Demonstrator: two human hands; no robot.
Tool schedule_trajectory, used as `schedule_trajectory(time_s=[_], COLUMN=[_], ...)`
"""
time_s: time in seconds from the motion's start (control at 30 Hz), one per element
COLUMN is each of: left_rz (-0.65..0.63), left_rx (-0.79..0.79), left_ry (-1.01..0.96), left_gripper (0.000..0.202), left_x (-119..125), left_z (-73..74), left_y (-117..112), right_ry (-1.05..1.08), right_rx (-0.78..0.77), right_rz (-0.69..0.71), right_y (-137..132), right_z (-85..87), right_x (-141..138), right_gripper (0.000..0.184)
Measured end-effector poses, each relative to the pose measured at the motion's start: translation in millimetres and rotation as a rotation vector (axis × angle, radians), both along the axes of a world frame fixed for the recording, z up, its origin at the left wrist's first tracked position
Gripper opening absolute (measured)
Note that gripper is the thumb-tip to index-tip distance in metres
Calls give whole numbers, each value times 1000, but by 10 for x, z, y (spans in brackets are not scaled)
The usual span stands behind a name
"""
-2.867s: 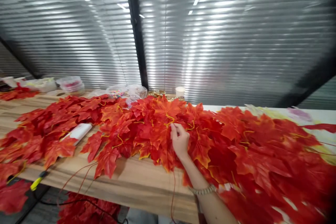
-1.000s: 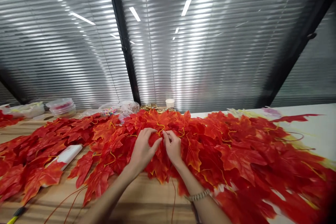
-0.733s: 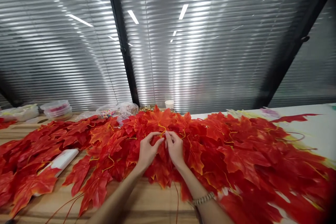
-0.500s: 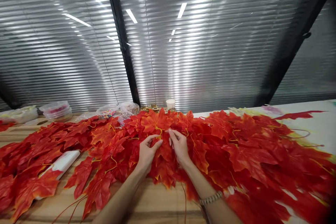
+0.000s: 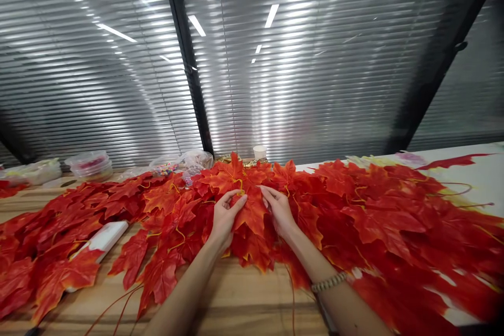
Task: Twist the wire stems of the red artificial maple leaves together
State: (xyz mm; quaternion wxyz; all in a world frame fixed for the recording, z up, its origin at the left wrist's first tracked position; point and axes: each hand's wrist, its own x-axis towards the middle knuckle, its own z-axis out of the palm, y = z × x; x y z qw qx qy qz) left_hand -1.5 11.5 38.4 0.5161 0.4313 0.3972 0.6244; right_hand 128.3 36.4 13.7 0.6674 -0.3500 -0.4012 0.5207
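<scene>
My left hand (image 5: 226, 220) is closed in a pinch at the yellow stem of a red-orange artificial maple leaf (image 5: 252, 212). Thumb and forefinger meet just where the stem joins the leaf. On the leaf's other side, my right hand (image 5: 279, 211) has its fingers pressed together at the upper right edge; what lies between those fingertips is too small to make out. A beaded bracelet (image 5: 328, 282) circles the right wrist. Both hands hover over a long heap of similar artificial maple leaves (image 5: 378, 210), with yellow and reddish stems poking out.
A white box-like object (image 5: 106, 236) lies partly under leaves on the wooden table (image 5: 236, 299). Behind the heap stand stacked plastic tubs (image 5: 90, 165), clear bags (image 5: 197, 160) and a white cup (image 5: 259, 151). Window blinds (image 5: 315, 63) rise at the back.
Both hands have moved slightly upward, and the leaf between them shows more fully. My right fingertips have shifted a little right, away from the left hand. The view has tilted slightly.
</scene>
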Motion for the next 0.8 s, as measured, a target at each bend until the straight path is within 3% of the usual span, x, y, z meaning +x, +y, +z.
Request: schedule_trajectory(time_s=[0.2, 0.53, 0.67, 0.8], left_rz=[-1, 126, 190, 239], left_rx=[-5, -10, 58, 184], left_ry=[23, 66, 209, 407], left_gripper=[36, 38, 33, 26], left_x=[-20, -69, -90, -90], left_z=[-7, -23, -58, -72], left_y=[23, 89, 114, 108], right_ry=[76, 265, 315, 316], right_rx=[15, -31, 6, 62], right_rz=[99, 293, 346, 417], right_y=[15, 11, -21, -79], right_z=[51, 107, 144, 177], right_x=[85, 153, 154, 124], right_gripper=[32, 23, 25, 40])
